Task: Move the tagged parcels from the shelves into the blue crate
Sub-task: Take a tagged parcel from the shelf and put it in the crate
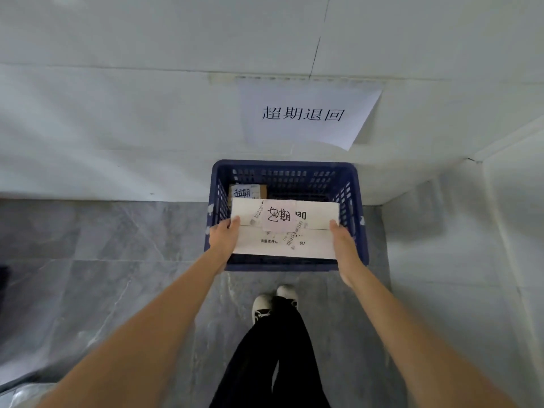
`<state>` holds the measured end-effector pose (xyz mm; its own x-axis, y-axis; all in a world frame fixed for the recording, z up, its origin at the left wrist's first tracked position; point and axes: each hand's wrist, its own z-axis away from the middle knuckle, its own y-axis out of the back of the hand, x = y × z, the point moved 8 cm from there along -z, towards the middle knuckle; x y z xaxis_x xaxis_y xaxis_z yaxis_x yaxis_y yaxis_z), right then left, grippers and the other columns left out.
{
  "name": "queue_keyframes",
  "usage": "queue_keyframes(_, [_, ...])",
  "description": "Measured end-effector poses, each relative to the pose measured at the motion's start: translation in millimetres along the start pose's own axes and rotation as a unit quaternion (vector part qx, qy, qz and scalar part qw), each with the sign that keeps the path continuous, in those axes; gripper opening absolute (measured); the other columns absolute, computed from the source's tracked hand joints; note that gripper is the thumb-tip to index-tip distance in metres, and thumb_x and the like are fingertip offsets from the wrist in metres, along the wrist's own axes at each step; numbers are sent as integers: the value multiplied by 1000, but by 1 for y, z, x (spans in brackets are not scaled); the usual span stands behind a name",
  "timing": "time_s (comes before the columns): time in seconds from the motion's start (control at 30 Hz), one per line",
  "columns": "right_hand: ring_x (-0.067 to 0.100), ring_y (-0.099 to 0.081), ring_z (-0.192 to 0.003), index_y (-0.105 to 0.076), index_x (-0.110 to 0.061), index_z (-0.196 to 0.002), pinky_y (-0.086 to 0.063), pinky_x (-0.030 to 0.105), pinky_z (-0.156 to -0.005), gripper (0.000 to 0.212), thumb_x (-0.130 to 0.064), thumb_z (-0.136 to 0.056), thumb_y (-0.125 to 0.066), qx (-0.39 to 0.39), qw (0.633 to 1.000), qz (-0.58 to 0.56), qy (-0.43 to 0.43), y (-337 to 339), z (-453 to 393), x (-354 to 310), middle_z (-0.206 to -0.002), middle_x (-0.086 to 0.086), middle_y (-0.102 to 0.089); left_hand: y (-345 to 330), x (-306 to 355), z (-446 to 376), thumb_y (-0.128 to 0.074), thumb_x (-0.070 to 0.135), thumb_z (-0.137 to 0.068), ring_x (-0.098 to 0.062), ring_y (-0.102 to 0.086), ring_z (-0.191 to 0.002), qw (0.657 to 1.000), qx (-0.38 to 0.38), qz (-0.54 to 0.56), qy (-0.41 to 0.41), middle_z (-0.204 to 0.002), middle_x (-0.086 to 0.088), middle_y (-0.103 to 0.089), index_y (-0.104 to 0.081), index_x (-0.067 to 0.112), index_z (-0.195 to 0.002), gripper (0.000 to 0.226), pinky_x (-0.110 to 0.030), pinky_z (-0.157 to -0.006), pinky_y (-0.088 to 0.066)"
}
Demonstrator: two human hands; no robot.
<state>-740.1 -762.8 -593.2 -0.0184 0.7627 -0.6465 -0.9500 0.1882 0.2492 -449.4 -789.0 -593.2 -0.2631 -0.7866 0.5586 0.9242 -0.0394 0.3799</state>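
Note:
A white parcel (312, 245) with a handwritten pink tag (279, 215) and barcode strips hangs over the open top of the blue crate (284, 169). My left hand (225, 238) grips its left edge and my right hand (343, 245) grips its right edge. Deep inside the crate, at the back left, lies a small brown parcel (260, 189) with its own handwritten tag. The crate stands on the grey floor against the white wall.
A paper sign (303, 113) with printed characters is taped to the wall above the crate. A white wall or cabinet side (471, 231) closes in on the right. My feet in dark shoes (273, 304) stand just in front of the crate.

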Motion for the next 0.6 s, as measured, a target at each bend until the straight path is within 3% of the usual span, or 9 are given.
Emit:
queue_keyframes(0.03, [20, -50, -121, -44, -21, -145, -39, 35, -103, 53, -50, -102, -38, -6, 1000, 3, -11, -5, -13, 5, -139, -3, -51, -5, -6, -11, -34, 45, -100, -26, -52, -114, 1000, -7, 6, 18, -139, -9, -44, -48, 14, -139, 52, -39, -106, -38])
queue_keyframes(0.13, [23, -47, -130, -44, -21, -146, -36, 40, -112, 53, -50, -101, -40, -7, 999, 4, -39, -15, -49, 21, -145, 1, -48, -22, -17, -45, -33, 39, -103, -14, -52, -94, 998, -25, 30, 39, -119, -4, -53, -45, 11, -139, 47, -28, -88, -39])
queue_keyframes(0.2, [23, -47, -130, -43, -21, -146, -37, 39, -112, 54, -50, -101, -41, -8, 998, 7, -67, -22, -70, 32, -146, 2, -47, -32, -26, -66, -34, 40, -103, -22, -48, -109, 997, -26, 40, 66, -131, -6, -51, -43, 11, -141, 49, -31, -94, -34])
queue_keyframes(0.37, [17, -54, -109, -46, -21, -144, -43, 32, -95, 55, -54, -100, -38, -33, 993, -13, -113, -41, -120, 61, -139, 4, -55, -52, -52, -124, -37, 47, -100, -27, -49, -113, 989, -16, 57, 137, -123, -4, -52, -47, 9, -136, 53, -33, -97, -37])
queue_keyframes(0.5, [15, -52, -110, -48, -20, -141, -39, 30, -95, 59, -58, -100, -33, -68, 989, -5, -134, -62, -157, 82, -138, 3, -56, -63, -79, -171, -39, 53, -95, -29, -56, -110, 982, -2, 82, 169, -126, -9, -59, -52, 15, -133, 55, -44, -102, -44])
queue_keyframes(0.6, [16, -53, -111, -51, -21, -139, -39, 32, -97, 59, -60, -100, -29, -91, 987, 9, -134, -78, -185, 93, -137, 4, -57, -73, -92, -197, -38, 50, -97, -30, -49, -121, 979, 7, 93, 180, -135, -3, -51, -43, 14, -140, 56, -41, -108, -37])
